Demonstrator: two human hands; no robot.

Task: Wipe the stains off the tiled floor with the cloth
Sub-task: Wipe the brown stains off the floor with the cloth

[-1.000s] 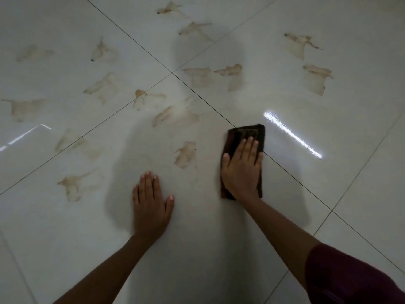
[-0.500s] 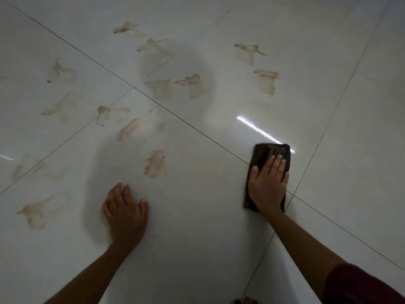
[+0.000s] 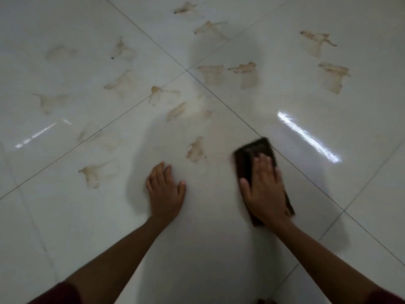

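Note:
A dark brown folded cloth (image 3: 252, 153) lies flat on the glossy white tiled floor (image 3: 208, 249), blurred by motion. My right hand (image 3: 264, 189) presses down on it, palm flat, covering its near half. My left hand (image 3: 165, 191) rests flat on the bare tile to the left, fingers together, holding nothing. A brown stain (image 3: 195, 150) sits just left of the cloth, between the two hands and a little beyond them. Several more brown stains spread across the far tiles, such as a stain (image 3: 93, 175) at the left and a pair (image 3: 228, 73) near the tile junction.
Grout lines cross at a junction (image 3: 187, 70) ahead. Two further stains (image 3: 328, 66) lie at the far right. Bright light reflections (image 3: 306, 134) streak the tile right of the cloth. A dark shadow falls over the middle of the floor.
My right hand slid the cloth out to the right, then back left towards the nearest stain. My left hand stayed planted on the tile. The view swung with my head.

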